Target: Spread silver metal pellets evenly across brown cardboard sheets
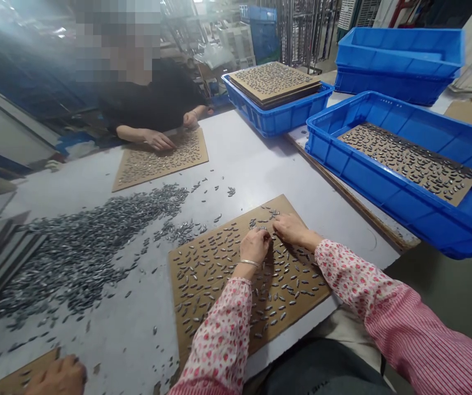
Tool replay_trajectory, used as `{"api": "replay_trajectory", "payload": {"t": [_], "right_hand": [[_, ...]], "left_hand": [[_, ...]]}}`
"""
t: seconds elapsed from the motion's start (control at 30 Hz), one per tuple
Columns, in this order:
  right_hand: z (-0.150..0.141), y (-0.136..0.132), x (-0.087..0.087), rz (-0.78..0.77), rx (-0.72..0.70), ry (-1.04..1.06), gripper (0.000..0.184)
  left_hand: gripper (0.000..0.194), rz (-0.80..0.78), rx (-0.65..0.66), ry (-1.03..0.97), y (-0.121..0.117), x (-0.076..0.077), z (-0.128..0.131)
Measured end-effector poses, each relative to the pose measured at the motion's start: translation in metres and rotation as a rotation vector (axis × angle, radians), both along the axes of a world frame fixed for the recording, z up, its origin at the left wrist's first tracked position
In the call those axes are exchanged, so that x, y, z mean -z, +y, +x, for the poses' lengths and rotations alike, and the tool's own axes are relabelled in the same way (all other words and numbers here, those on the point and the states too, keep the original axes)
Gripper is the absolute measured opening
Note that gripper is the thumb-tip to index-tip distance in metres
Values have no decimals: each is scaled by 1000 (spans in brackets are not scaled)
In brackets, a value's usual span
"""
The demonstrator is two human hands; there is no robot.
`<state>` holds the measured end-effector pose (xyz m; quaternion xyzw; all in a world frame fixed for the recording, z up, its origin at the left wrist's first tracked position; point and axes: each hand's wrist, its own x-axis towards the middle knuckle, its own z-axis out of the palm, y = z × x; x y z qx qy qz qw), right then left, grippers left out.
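A brown cardboard sheet (236, 263) lies on the white table in front of me, dotted with many small dark metal pieces (219, 255) shaped like grains. My left hand (254, 245) is over the sheet's upper middle, its fingers curled together near a small cluster of pieces; whatever is in them is hidden. Just right of it, my right hand (289, 227) rests near the sheet's far right edge, fingers bent down and pressed together at the surface. Its fingertips hide what they touch. A bracelet is on my left wrist, and both sleeves are patterned.
A large heap of loose metal pieces (96, 247) spreads across the left. Across the table, a person works on another sheet (157, 164); another person's hand (57, 376) is at lower left. Blue trays (384, 159) holding sheets stand at right, with stacked blue bins (398, 60) behind.
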<state>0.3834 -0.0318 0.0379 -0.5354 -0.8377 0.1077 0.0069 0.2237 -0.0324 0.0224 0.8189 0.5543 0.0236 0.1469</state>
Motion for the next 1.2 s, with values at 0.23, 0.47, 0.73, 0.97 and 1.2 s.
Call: {"api": "replay_trajectory", "payload": {"t": [0.23,0.47,0.73,0.97,1.2], "right_hand": [[18,-8,-2,-44,-26,67,19],[37,-1,12,-94,200,204,16],[12,-10,19,-11,95,113,21],[12,-9,6,-91,-11,64,21],[32,0,0,-102,229,174,22]], "left_hand": [[25,-2,26,18,0,-5,4],[31,-31,105,88,4,-2,9],[30,-51,29,117,6,-7,13],[29,-49,110,101,3,-4,8],[24,-88,124,84,9,-5,7]]}}
